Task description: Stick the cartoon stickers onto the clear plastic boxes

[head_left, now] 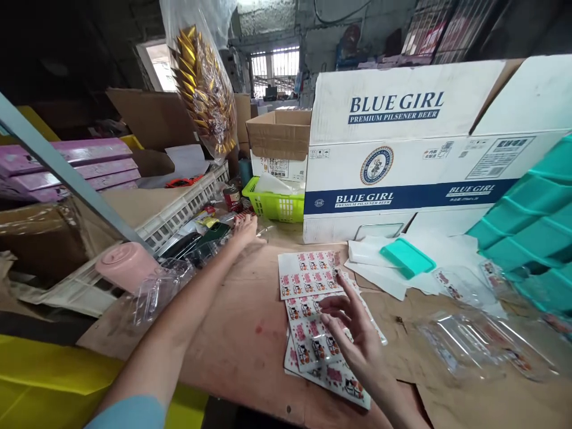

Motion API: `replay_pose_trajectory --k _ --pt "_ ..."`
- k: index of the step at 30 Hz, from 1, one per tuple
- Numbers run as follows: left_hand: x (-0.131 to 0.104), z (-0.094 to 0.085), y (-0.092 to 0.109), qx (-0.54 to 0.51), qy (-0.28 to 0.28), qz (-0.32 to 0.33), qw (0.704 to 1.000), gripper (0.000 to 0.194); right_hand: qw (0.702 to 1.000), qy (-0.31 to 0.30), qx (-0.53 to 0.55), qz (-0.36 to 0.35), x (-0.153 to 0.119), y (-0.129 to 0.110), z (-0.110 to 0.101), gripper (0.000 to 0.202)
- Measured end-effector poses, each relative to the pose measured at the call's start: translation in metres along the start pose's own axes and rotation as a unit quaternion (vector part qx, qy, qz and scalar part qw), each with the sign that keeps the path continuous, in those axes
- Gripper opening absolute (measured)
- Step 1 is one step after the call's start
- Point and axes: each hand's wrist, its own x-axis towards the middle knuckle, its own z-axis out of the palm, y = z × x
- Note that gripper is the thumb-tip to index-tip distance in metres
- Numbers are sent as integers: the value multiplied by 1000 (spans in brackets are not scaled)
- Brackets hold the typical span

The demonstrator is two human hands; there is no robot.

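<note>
My left hand (pixel 245 230) reaches to the far side of the wooden table, among small clutter beside the green basket (pixel 279 205). Its fingers bend downward, and what lies under them is too small to make out. Over the sheets of printed stickers (pixel 308 280), my right hand (pixel 351 322) hovers with its fingers curved and apart. Something small and dark is at the tip of its index finger. The sheets overlap in a loose pile and show cow pictures with pink print.
A white beer carton (pixel 420 155) stands behind the table. Teal trays (pixel 531 220) are stacked at the right, near clear plastic shells (pixel 473 345) and a teal lid (pixel 407 257). A pink cup (pixel 127 265) lies at the left by a white crate (pixel 179 205).
</note>
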Motion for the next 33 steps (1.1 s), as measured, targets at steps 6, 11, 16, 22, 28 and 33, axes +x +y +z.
replay_pose_trajectory --k 6,11,16,22,28,33 --pt "-58 10 8 -42 -111 171 978 107 999 -10 -53 -5 27 5 -17 75" --pt "-87 11 19 -130 -126 262 948 101 975 -102 -172 -100 79 28 28 111" --pt "-83 13 16 -121 -147 281 941 102 962 -161 -195 -102 108 47 47 134" --pt "-60 -8 12 -97 -104 257 956 109 967 -110 -197 -121 79 19 -7 129" --pt "-114 -6 91 -486 -227 116 836 60 934 -243 -235 -111 50 -15 -40 129" --pt "-170 35 146 -757 -297 -71 578 33 915 -272 -270 -130 34 -25 -47 118"
